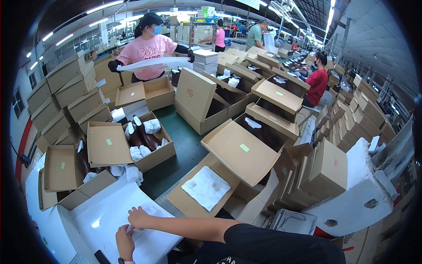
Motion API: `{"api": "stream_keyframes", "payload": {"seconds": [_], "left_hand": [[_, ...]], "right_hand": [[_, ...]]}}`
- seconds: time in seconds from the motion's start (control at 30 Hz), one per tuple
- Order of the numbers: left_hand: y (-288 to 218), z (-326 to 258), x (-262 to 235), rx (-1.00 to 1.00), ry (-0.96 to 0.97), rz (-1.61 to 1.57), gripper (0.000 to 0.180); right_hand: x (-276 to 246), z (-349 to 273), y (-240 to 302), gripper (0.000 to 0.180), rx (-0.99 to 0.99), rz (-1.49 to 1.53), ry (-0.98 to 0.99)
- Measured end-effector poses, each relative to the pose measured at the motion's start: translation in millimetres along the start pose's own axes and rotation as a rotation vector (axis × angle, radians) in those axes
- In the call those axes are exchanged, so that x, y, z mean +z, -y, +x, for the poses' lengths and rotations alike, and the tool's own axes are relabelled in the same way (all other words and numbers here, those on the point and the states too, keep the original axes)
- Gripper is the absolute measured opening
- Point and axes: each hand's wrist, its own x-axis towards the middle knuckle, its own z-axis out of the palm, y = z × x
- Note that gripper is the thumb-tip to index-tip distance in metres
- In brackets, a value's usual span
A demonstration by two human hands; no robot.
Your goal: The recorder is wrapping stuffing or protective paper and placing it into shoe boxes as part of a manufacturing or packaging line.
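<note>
Both my hands work close together over a stack of large white paper sheets (105,207) at the lower left. My left hand (125,241) has its fingertips pinched on a bit of white paper (129,228). Just beyond it, my right hand (139,218) is curled with its fingers on the same crumpled paper; its forearm reaches in from the right. Past the sheets, an open brown shoebox (165,152) holds dark brown boots (145,135) stuffed with white paper wads. Another open shoebox (61,169) with dark boots stands at the left.
A brown lid (178,200) carrying a white cloth-like sheet (206,188) lies right of my hands. Open shoeboxes (241,152) line the green belt (187,145). Across it, a person in pink (147,57) holds a white strip. Box stacks flank both sides; white foam (351,198) stands right.
</note>
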Motion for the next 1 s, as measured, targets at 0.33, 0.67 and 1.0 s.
{"api": "stream_keyframes", "payload": {"seconds": [0.33,0.67,1.0], "left_hand": [[-13.7,19.1,-2.7,0.052,-0.280,0.054,0.021],[12.2,15.8,2.3,0.006,-0.107,-0.007,0.031],[-6.8,44.6,0.9,-0.052,-0.180,-0.051,0.037]], "right_hand": [[42.3,-8.7,-6.5,0.015,-0.308,0.001,-0.502],[10.0,20.5,-6.9,0.029,-0.172,-0.030,-0.225],[34.2,11.5,-24.5,0.037,-0.335,-0.109,-0.677]]}}
